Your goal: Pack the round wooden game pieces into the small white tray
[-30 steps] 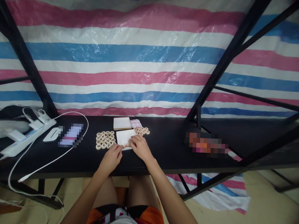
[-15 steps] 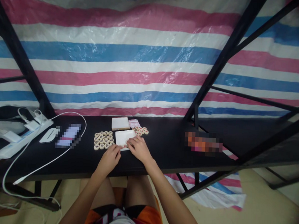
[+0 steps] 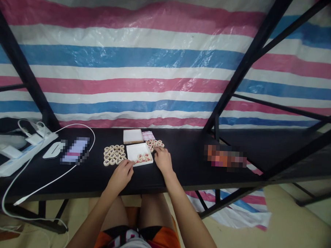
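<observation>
A white open box tray (image 3: pixel 135 149) lies on the black table in front of me, with several red-marked xiangqi pieces (image 3: pixel 143 159) along its front part. My left hand (image 3: pixel 122 172) is closed at the tray's front left corner, fingertips on its edge. My right hand (image 3: pixel 164 161) has left the tray and reaches to a loose pile of red-marked xiangqi pieces (image 3: pixel 157 143) behind its right side. Its stretched fingertips touch a piece at the pile's near edge. Black-marked xiangqi pieces (image 3: pixel 114 154) stand in neat rows left of the tray.
Behind the tray are a second shallow box part (image 3: pixel 133 135) and a pink-and-white paper (image 3: pixel 148 135). A blurred phone-like object (image 3: pixel 76 150), a white cable and a power strip (image 3: pixel 27 152) lie left. A blurred orange packet (image 3: pixel 221 155) lies right, near the black metal frame (image 3: pixel 232 90).
My right hand has moved from inside the tray to the right, over to the loose pile. The red-marked pieces in the tray are now uncovered. My left hand stays at the corner.
</observation>
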Demonstrator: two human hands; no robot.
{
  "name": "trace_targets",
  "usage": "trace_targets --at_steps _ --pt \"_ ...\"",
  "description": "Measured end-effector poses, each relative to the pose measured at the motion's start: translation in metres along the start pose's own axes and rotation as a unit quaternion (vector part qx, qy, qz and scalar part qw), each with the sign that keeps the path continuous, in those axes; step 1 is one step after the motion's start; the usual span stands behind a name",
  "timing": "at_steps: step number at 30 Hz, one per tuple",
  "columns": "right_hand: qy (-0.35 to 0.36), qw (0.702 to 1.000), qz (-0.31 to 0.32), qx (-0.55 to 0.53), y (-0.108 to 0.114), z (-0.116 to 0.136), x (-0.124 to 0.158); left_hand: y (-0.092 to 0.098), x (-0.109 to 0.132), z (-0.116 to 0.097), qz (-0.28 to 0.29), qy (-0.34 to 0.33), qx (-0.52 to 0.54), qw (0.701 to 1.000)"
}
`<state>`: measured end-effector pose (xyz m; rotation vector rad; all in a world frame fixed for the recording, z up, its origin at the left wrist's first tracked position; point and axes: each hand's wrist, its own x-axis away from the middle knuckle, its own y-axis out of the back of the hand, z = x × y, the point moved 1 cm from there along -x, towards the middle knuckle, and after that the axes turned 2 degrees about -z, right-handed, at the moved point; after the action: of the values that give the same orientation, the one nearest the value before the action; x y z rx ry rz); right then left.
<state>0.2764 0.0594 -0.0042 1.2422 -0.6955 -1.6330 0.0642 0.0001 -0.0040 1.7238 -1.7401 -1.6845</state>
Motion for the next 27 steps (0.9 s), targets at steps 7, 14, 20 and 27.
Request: trace_targets --at_steps 7,14,20,27 --pt "-0.056 0.997 -0.039 0.036 0.006 0.007 0.008 0.000 0.001 0.000 0.001 0.002 -0.014 1.000" --pt "0.196 0.973 -0.078 -0.097 0.010 0.043 0.019 -0.002 0.000 0.002 0.013 -0.006 -0.010 1.000" --pt "0.207 0.970 -0.006 -0.130 0.003 0.053 0.018 -0.002 0.000 0.001 0.026 -0.003 -0.003 1.000" --pt "0.247 0.959 -0.010 -0.137 0.006 0.053 0.021 -0.002 0.000 0.001 0.029 0.000 0.000 1.000"
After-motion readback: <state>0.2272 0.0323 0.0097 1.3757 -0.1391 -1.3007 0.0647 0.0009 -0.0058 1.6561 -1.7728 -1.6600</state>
